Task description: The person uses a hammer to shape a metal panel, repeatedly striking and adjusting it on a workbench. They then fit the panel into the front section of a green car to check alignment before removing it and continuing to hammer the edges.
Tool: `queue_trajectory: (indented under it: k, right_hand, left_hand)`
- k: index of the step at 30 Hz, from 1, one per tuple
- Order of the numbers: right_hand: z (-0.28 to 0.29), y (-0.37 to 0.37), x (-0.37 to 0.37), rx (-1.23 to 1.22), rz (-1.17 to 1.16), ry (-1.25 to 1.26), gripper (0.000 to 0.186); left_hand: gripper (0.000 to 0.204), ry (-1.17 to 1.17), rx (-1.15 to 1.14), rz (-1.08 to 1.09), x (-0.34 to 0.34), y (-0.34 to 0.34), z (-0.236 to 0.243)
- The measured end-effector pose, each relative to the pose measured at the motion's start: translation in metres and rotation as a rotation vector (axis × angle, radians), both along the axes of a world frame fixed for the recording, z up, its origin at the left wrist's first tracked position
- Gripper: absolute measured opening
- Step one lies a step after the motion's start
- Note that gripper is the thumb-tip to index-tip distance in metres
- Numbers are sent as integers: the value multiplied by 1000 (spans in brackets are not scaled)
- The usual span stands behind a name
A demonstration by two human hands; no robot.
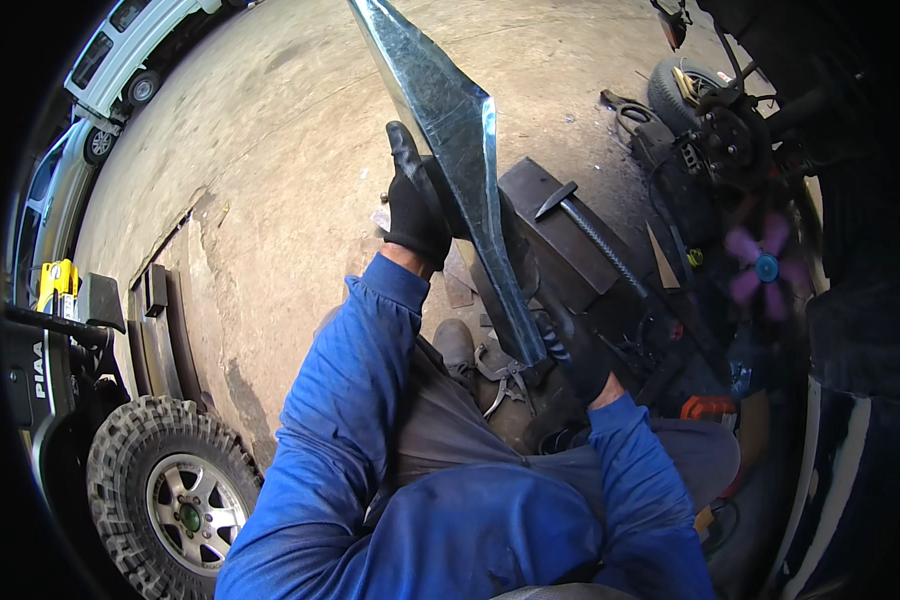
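A long, angular piece of bent sheet metal (450, 130), grey and shiny along its folded edges, slants across the middle in front of me. My left hand (417, 205), in a black glove, grips its left edge with the thumb pointing up and the fingers hidden behind the metal. At the narrow near end my right hand (582, 352), also gloved in black, closes on the piece's right side; its fingers are dark and partly hidden. A hammer (602, 243) with a ribbed metal handle lies across a dark steel block (547, 215) just beyond. Locking pliers (504, 374) rest on the floor below the metal.
A wheel with a chunky tyre (175, 490) stands at the left beside a dark vehicle part. Steel bars (160, 335) lie behind it. To the right are a pink-bladed fan (763, 266), another tyre (675, 95) and dark vehicle parts. Parked vehicles (110, 60) stand far left.
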State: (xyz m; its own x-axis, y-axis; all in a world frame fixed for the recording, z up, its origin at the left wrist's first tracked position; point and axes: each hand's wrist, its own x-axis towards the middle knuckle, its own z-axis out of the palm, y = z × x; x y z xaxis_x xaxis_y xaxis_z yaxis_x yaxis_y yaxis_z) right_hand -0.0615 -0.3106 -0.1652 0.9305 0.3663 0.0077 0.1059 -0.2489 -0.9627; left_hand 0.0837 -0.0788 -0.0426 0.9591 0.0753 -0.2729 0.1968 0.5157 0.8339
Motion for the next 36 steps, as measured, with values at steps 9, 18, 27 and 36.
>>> queue_trajectory:
  k: [9, 18, 27, 36]
  right_hand:
    - [0, -2, 6, 22, -3, 90, 60]
    - [8, 10, 17, 134, 39, 102, 71]
    - [11, -3, 20, 418, -10, 381, 53]
    - [-134, -118, 59, -53, -348, 742, 30]
  left_hand:
    - [92, 1, 116, 9, 16, 1, -21]
    - [74, 36, 106, -28, 8, -1, -8]
    - [45, -724, 875, -12, 11, 14, -26]
    - [31, -754, 40, -128, 19, 38, 16]
